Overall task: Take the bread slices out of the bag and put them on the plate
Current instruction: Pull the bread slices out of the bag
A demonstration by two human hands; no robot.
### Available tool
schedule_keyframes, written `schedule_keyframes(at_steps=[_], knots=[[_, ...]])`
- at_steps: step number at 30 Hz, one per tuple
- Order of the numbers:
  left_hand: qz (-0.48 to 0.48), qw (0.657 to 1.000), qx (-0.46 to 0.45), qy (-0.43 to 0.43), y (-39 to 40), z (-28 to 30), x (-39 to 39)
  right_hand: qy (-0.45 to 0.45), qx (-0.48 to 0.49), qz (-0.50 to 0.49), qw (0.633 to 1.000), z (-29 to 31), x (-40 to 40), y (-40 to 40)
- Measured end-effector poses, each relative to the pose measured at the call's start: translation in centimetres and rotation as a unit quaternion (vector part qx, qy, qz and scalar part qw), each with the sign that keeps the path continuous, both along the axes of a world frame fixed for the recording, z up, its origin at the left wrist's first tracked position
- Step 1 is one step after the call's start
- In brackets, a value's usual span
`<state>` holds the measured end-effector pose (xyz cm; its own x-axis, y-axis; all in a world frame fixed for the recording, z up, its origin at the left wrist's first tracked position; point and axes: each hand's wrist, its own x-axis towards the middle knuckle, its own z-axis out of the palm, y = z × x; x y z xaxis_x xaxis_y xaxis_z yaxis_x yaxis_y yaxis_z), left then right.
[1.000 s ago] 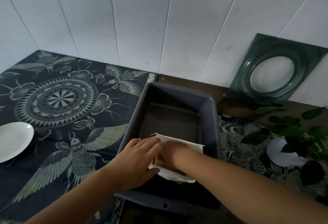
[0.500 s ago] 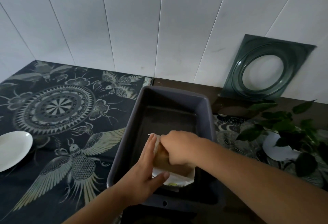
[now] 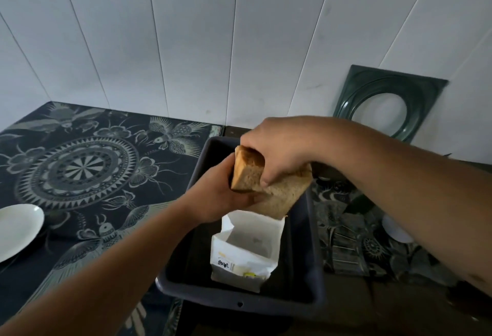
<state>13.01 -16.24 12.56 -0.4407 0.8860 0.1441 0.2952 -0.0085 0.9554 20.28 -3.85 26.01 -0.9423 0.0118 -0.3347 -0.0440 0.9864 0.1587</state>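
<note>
A stack of brown bread slices (image 3: 277, 192) hangs in the air above the open white paper bag (image 3: 247, 250). My right hand (image 3: 277, 146) grips the stack from above. My left hand (image 3: 223, 197) cups it from the left and below. The bag stands upright, clear of the bread, inside a dark plastic tub (image 3: 316, 255). A white plate (image 3: 18, 229) lies at the far left edge on the patterned cloth, well away from both hands.
A dark cloth (image 3: 80, 165) with bird and mandala patterns covers the table on the left. A green square frame (image 3: 386, 104) with a round hole leans on the white panelled wall at the back right. Dark leaves (image 3: 359, 202) and a small white object (image 3: 396, 231) lie right of the tub.
Both hands were low at the bag in the tub; my right hand has pulled the bread slices up out of the bag, and my left hand has risen to support them.
</note>
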Motion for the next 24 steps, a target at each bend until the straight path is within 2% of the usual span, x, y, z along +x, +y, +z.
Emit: schedule_keyframes(at_steps=[7, 10, 12, 14, 15, 18, 19, 20, 24], knots=[[-0.005, 0.994, 0.028, -0.101, 0.3, 1.3, 1.0, 0.028, -0.055, -0.042, 0.997, 0.9, 1.9, 1.2], [-0.022, 0.988, 0.011, -0.149, -0.1, 1.2, 1.4, 0.093, -0.177, -0.125, 0.972, -1.3, 4.6, 2.4], [-0.022, 0.98, 0.014, -0.195, -0.4, 0.8, 1.6, 0.228, -0.292, -0.183, 0.911, -4.3, 7.1, 2.1], [-0.012, 0.971, 0.023, -0.238, -0.7, 0.3, 1.8, 0.369, -0.394, -0.252, 0.803, -8.5, 9.3, 1.0], [-0.008, 0.964, 0.028, -0.266, -0.8, 0.0, 1.9, 0.392, -0.461, -0.288, 0.742, -10.4, 10.0, 0.4], [-0.003, 0.933, 0.045, -0.358, -1.0, -1.0, 2.1, 0.356, -0.685, -0.338, 0.538, -14.8, 10.4, -0.7], [-0.002, 0.925, 0.047, -0.377, -1.1, -1.3, 2.2, 0.339, -0.724, -0.348, 0.49, -15.7, 10.3, -0.8], [0.0, 0.919, 0.047, -0.39, -1.2, -1.6, 2.4, 0.326, -0.738, -0.356, 0.472, -16.2, 10.2, -0.9], [-0.007, 0.905, 0.023, -0.425, -1.7, -2.5, 3.0, 0.328, -0.703, -0.366, 0.514, -17.2, 10.2, -1.2]])
